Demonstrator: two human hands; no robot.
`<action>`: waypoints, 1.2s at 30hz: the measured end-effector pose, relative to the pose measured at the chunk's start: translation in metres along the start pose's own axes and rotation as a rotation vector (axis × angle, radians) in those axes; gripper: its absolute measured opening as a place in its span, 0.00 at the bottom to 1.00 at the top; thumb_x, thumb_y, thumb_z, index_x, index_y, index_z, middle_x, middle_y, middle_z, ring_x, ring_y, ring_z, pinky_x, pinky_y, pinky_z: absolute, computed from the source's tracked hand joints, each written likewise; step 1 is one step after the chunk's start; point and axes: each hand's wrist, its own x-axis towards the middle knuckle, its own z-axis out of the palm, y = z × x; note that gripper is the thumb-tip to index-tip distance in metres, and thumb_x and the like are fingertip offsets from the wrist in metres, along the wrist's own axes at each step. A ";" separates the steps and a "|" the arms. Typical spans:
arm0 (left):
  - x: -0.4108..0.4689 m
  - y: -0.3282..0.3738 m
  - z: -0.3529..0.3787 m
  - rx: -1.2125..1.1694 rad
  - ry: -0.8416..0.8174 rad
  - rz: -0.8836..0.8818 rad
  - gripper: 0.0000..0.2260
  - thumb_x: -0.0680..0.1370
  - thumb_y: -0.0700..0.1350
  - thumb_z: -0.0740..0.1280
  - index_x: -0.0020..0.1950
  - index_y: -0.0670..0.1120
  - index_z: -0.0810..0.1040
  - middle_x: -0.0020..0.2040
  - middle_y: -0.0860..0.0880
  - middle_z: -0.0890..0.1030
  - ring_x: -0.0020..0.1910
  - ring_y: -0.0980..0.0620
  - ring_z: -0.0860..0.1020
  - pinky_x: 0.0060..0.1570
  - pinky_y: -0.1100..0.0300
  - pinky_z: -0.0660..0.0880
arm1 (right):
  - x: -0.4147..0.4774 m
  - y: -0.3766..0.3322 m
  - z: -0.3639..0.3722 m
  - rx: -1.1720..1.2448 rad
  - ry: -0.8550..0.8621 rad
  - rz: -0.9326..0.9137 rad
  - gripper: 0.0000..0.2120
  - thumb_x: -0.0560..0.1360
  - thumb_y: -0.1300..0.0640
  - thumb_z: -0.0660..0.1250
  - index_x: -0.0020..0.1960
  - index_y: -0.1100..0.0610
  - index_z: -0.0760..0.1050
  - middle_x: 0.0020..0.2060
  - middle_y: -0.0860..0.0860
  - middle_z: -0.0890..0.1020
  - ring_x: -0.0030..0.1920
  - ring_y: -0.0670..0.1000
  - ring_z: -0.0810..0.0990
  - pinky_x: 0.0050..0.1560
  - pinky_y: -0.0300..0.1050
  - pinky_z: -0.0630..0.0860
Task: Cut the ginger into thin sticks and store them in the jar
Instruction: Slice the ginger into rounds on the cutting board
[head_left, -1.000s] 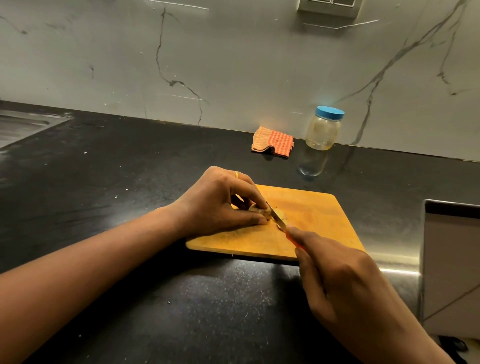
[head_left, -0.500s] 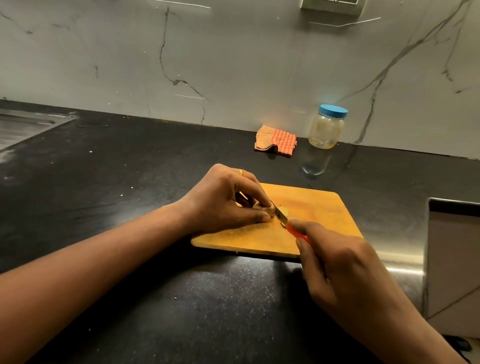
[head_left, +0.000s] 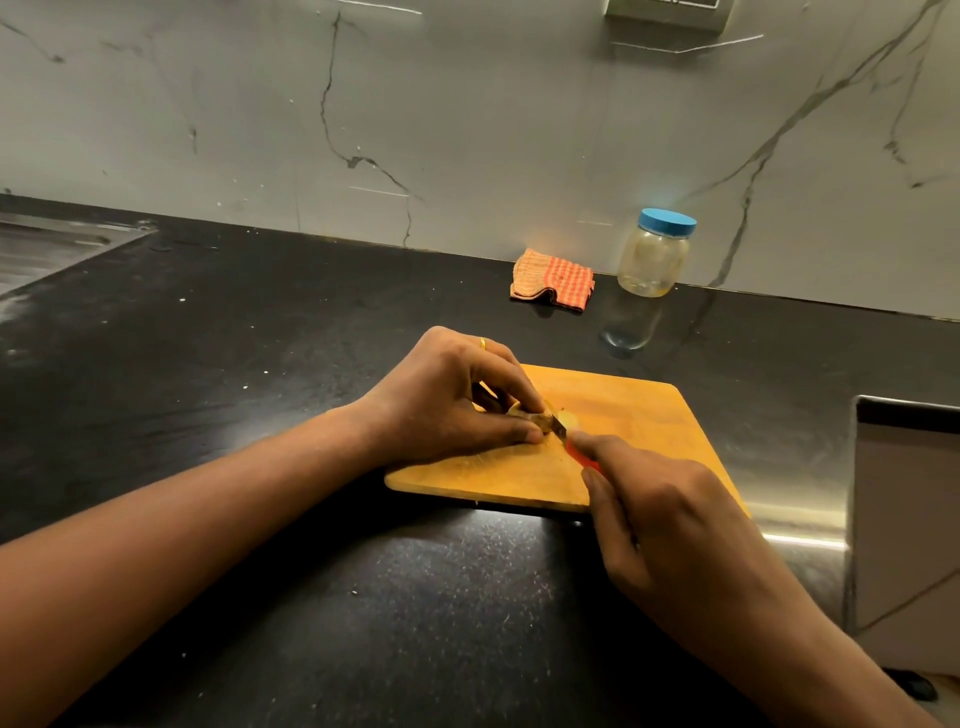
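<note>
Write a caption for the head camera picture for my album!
Left hand holds ginger on the cutting board while the right hand slices it with a knife.

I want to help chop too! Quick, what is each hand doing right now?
Left hand: pinches the ginger down on the cutting board.
Right hand: grips the knife, blade against the ginger.

The ginger lies on the board, cloth and jar behind.
</note>
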 end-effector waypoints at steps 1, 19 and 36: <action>0.000 0.000 0.000 -0.001 0.002 -0.001 0.08 0.73 0.43 0.77 0.51 0.44 0.86 0.48 0.50 0.85 0.46 0.52 0.84 0.45 0.57 0.83 | -0.001 0.000 0.000 0.010 -0.008 0.004 0.17 0.75 0.62 0.67 0.64 0.60 0.75 0.38 0.49 0.82 0.31 0.41 0.73 0.34 0.27 0.63; -0.001 -0.001 0.002 -0.013 0.015 -0.015 0.09 0.72 0.43 0.77 0.51 0.44 0.86 0.48 0.50 0.85 0.46 0.51 0.84 0.45 0.55 0.83 | -0.013 -0.004 0.000 -0.020 -0.071 0.018 0.20 0.72 0.63 0.70 0.64 0.60 0.75 0.35 0.49 0.81 0.30 0.41 0.71 0.33 0.25 0.61; -0.003 -0.004 0.001 0.000 0.017 0.018 0.09 0.72 0.41 0.77 0.51 0.43 0.86 0.51 0.50 0.84 0.48 0.52 0.84 0.46 0.56 0.83 | -0.013 -0.011 -0.021 0.087 0.107 0.033 0.17 0.75 0.58 0.62 0.63 0.58 0.77 0.38 0.46 0.81 0.31 0.34 0.71 0.36 0.20 0.62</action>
